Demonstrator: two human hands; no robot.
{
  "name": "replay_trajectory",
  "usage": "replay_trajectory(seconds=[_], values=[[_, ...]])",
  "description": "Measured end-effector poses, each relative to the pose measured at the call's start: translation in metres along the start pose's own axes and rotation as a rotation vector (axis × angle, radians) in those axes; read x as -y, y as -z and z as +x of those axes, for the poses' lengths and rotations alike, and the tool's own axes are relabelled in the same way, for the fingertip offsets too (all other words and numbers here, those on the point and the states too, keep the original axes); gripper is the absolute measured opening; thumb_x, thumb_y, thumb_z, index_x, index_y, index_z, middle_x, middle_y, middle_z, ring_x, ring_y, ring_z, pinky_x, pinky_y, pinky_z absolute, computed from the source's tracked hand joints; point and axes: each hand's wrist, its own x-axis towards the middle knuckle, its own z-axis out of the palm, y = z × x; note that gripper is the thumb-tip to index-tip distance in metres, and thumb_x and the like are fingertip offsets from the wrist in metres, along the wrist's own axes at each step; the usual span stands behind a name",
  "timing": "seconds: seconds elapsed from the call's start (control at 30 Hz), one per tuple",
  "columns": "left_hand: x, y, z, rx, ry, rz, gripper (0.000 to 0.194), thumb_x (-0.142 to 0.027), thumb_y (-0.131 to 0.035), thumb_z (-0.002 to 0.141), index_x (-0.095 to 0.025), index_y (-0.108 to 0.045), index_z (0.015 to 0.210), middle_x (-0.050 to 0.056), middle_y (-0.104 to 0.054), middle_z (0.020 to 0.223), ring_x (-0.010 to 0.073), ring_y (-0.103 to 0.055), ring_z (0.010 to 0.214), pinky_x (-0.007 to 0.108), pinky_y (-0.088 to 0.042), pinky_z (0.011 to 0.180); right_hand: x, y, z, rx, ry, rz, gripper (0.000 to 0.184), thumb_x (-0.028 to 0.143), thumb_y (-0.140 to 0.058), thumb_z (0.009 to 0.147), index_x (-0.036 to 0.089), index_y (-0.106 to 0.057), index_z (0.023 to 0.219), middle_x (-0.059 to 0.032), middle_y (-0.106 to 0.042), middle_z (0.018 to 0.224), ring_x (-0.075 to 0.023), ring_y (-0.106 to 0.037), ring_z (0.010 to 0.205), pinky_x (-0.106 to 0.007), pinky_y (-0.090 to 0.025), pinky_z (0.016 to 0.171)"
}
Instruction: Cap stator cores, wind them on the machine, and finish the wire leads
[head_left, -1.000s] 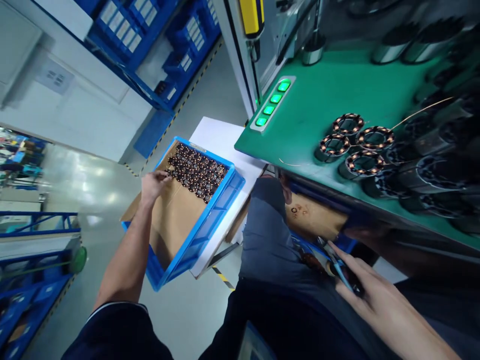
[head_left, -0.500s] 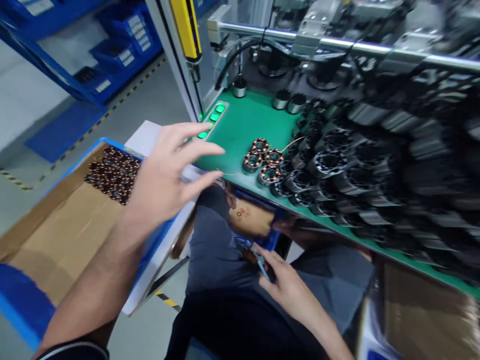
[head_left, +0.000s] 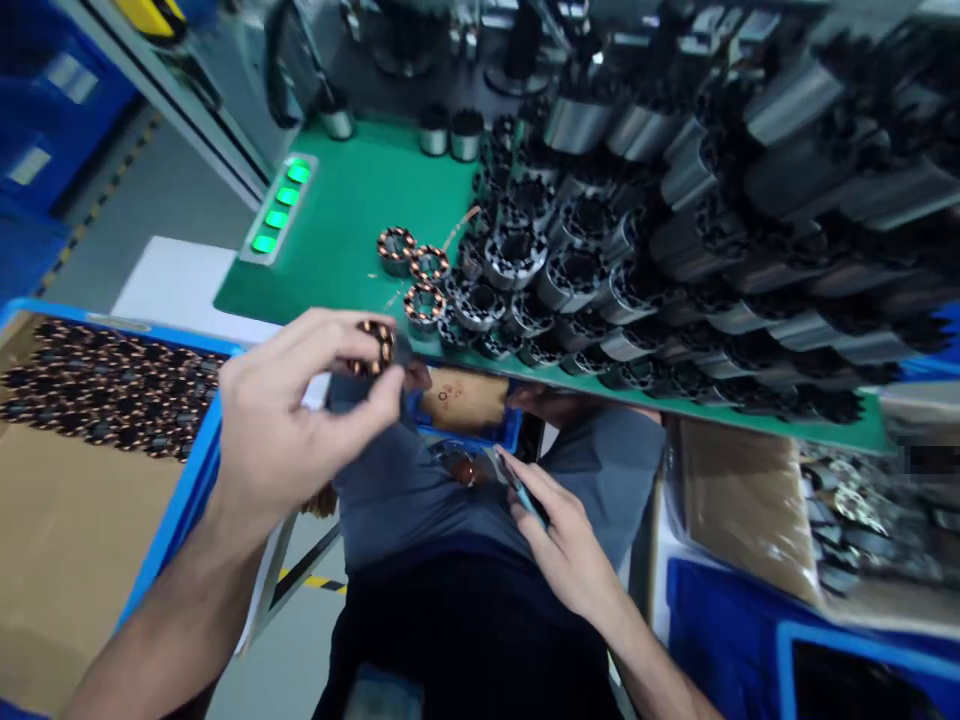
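Between the thumb and fingers of my left hand [head_left: 296, 420] is a copper-wound motor stator [head_left: 377, 347], raised just off the near edge of the green mat [head_left: 352, 190]. Three more wound stators [head_left: 424, 304] stand on the mat beyond it, with a loose wire end [head_left: 461, 226] sticking up near them. Low over my lap, my right hand [head_left: 562, 535] is closed around small cutting pliers [head_left: 527, 503] with light blue handles. Their jaws point up and left and look blurred.
Stacked dark metal stator cores [head_left: 577, 280] crowd the mat's right side. At the left, a blue crate [head_left: 169, 500] lined with cardboard holds many wound stators. Green-lit buttons [head_left: 277, 218] sit at the mat's left edge. A blue bin [head_left: 510, 430] lies under the bench.
My left hand, earlier open and empty above the mat's edge, now grips one of the wound stators from the group. The pliers stay in my right hand. The view has shifted right.
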Motion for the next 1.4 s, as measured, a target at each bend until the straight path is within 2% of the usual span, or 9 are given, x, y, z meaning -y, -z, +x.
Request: replay_trajectory(seconds=[0.1, 0.17, 0.47, 0.63, 0.83, 0.93, 1.0, 1.17, 1.4], values=[[-0.032, -0.014, -0.026, 0.034, -0.045, 0.005, 0.015, -0.025, -0.095, 0.096, -0.030, -0.081, 0.097, 0.004, -0.091, 0.125, 0.0266, -0.088, 0.113, 0.039, -0.072, 0.094, 0.026, 0.004, 0.006, -0.055, 0.092, 0.066, 0.067, 0.014, -0.063, 0.112, 0.026, -0.073, 0.178, -0.0061, -0.083, 0.110, -0.0220, -0.080, 0.094, -0.035, -0.073, 0.091], [-0.038, -0.023, -0.036, 0.067, -0.072, 0.007, 0.018, -0.027, -0.100, 0.094, -0.030, -0.082, 0.097, 0.004, -0.090, 0.122, 0.0255, -0.088, 0.107, 0.038, -0.072, 0.088, 0.038, 0.007, 0.013, -0.050, 0.140, 0.098, 0.071, 0.012, -0.062, 0.111, 0.026, -0.070, 0.180, -0.0064, -0.082, 0.115, -0.0218, -0.077, 0.097, -0.036, -0.071, 0.092], [-0.032, -0.032, -0.054, 0.052, -0.007, -0.073, 0.020, -0.035, -0.110, 0.091, -0.036, -0.090, 0.097, 0.002, -0.091, 0.120, 0.0249, -0.084, 0.097, 0.037, -0.063, 0.073, 0.044, 0.005, 0.023, -0.018, 0.200, 0.134, 0.071, 0.015, -0.058, 0.112, 0.027, -0.065, 0.181, -0.0107, -0.087, 0.137, -0.0252, -0.076, 0.108, -0.045, -0.071, 0.099], [-0.032, -0.031, -0.057, 0.051, -0.021, -0.074, 0.019, -0.037, -0.109, 0.093, -0.035, -0.090, 0.097, 0.001, -0.092, 0.119, 0.0213, -0.082, 0.089, 0.034, -0.060, 0.067, 0.048, 0.003, 0.024, -0.056, 0.203, 0.080, 0.075, 0.009, -0.058, 0.106, 0.028, -0.071, 0.177, -0.0086, -0.090, 0.125, -0.0245, -0.076, 0.098, -0.042, -0.072, 0.089], [-0.033, -0.033, -0.059, 0.049, -0.014, -0.086, 0.022, -0.038, -0.106, 0.098, -0.031, -0.085, 0.094, 0.002, -0.091, 0.116, 0.0192, -0.084, 0.091, 0.031, -0.062, 0.071, 0.045, 0.000, 0.024, -0.086, 0.230, 0.099, 0.073, 0.006, -0.062, 0.102, 0.030, -0.080, 0.168, -0.0084, -0.093, 0.151, -0.0229, -0.086, 0.096, -0.039, -0.075, 0.088], [-0.029, -0.038, -0.061, 0.050, 0.096, -0.178, 0.025, -0.037, -0.108, 0.096, -0.029, -0.085, 0.093, 0.002, -0.090, 0.116, 0.0196, -0.085, 0.098, 0.029, -0.063, 0.072, 0.040, 0.000, 0.026, -0.092, 0.130, 0.062, 0.062, 0.013, -0.063, 0.105, 0.027, -0.084, 0.162, -0.0075, -0.095, 0.133, -0.0224, -0.086, 0.091, -0.038, -0.074, 0.088], [-0.025, -0.043, -0.061, 0.068, 0.265, -0.386, 0.023, -0.035, -0.107, 0.094, -0.028, -0.086, 0.096, 0.004, -0.089, 0.118, 0.0210, -0.086, 0.102, 0.026, -0.064, 0.067, 0.037, 0.000, 0.029, -0.108, 0.087, 0.013, 0.062, 0.016, -0.063, 0.107, 0.025, -0.081, 0.166, -0.0057, -0.091, 0.113, -0.0209, -0.078, 0.082, -0.037, -0.072, 0.084], [-0.024, -0.055, -0.061, 0.052, 0.692, -0.860, 0.023, -0.039, -0.105, 0.096, -0.023, -0.089, 0.097, 0.004, -0.087, 0.101, 0.0194, -0.087, 0.083, 0.021, -0.068, 0.062, 0.033, -0.005, 0.034, -0.212, 0.270, -0.115, 0.075, 0.017, -0.077, 0.103, 0.029, -0.074, 0.177, -0.0022, -0.066, 0.102, -0.0219, -0.064, 0.090, -0.037, -0.066, 0.081], [-0.036, -0.065, -0.055, 0.095, 0.799, -1.100, 0.021, -0.035, -0.107, 0.094, -0.021, -0.092, 0.092, 0.002, -0.084, 0.090, 0.0137, -0.078, 0.074, 0.019, -0.071, 0.066, 0.034, -0.011, 0.036, -0.336, 0.379, -0.201, 0.078, 0.016, -0.083, 0.108, 0.036, -0.070, 0.182, -0.0026, -0.063, 0.107, -0.0209, -0.064, 0.093, -0.035, -0.064, 0.079]])
